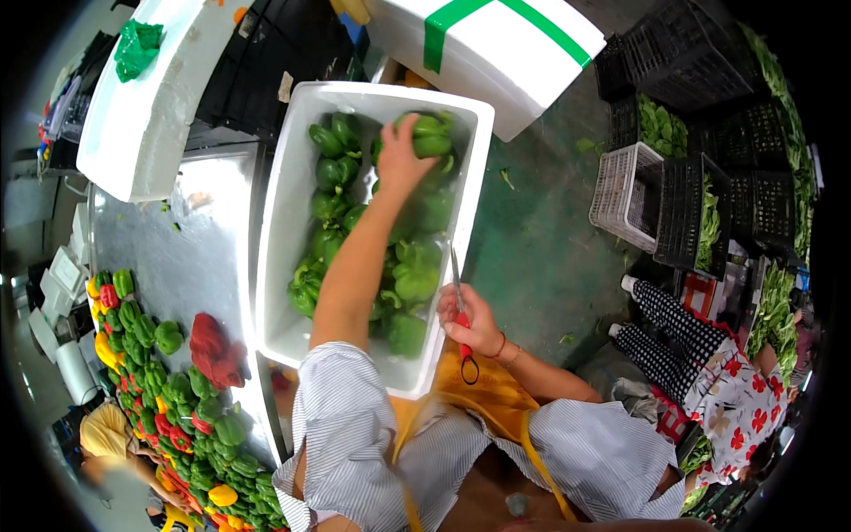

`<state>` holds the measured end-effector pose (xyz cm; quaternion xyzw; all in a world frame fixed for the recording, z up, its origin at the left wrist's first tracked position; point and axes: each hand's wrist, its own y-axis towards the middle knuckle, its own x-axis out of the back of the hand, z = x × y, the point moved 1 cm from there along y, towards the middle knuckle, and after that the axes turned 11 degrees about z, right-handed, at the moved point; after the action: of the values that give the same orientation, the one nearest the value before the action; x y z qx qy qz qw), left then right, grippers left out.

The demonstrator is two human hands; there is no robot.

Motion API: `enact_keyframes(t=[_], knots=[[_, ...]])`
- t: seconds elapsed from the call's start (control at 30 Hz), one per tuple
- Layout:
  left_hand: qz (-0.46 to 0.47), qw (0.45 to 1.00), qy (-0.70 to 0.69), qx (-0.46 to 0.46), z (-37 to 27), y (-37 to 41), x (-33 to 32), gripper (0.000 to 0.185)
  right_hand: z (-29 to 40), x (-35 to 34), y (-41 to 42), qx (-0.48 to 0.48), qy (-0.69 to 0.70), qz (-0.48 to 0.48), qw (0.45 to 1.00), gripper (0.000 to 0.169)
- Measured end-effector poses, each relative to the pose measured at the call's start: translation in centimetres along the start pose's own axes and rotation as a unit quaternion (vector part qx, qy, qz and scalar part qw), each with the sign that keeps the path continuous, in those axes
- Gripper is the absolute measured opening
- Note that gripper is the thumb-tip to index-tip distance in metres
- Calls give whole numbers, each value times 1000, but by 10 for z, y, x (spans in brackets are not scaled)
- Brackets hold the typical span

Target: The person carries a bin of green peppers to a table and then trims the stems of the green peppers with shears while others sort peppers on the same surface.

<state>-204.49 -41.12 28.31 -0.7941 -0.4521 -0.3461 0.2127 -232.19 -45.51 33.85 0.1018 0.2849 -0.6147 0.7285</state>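
Note:
My left hand [400, 163] reaches into a white foam box [279, 219], its fingers around a green bell pepper [432, 136] near the far right corner. More green bell peppers [338, 174] line the bottom of the box, some partly hidden under my forearm. At the box's right rim, my right hand [471, 312] grips a small knife [463, 329] by its red handle. The thin blade points away from me, and a dark loop hangs from the handle's end.
Left of the box, a metal table [199, 233] bears a heap of mixed bell peppers [179, 392] and a dark red cloth item [214, 349]. Closed foam boxes stand beyond [492, 46]. Plastic crates [628, 193] with leafy greens line the right. Other people are at both sides.

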Motion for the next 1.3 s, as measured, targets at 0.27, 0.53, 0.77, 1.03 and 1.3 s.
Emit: enact_keyframes(t=[0.27,0.53,0.77,1.03,1.3], knots=[[-149,986,36,64,17,-9,73,72,-2,0,5,4,1,-19,1000,48],[86,966,181,-167,13,-25,-13,71,3,-1,4,-9,-8,-24,1000,47],[153,980,110,-62,31,-14,-22,84,1,-4,3,4,-5,-26,1000,47],[138,732,-646,170,25,-53,27,52,-8,-3,0,11,3,-48,999,48],[106,481,-853,171,42,-89,62,68,-11,-3,1,13,-23,-41,999,46]])
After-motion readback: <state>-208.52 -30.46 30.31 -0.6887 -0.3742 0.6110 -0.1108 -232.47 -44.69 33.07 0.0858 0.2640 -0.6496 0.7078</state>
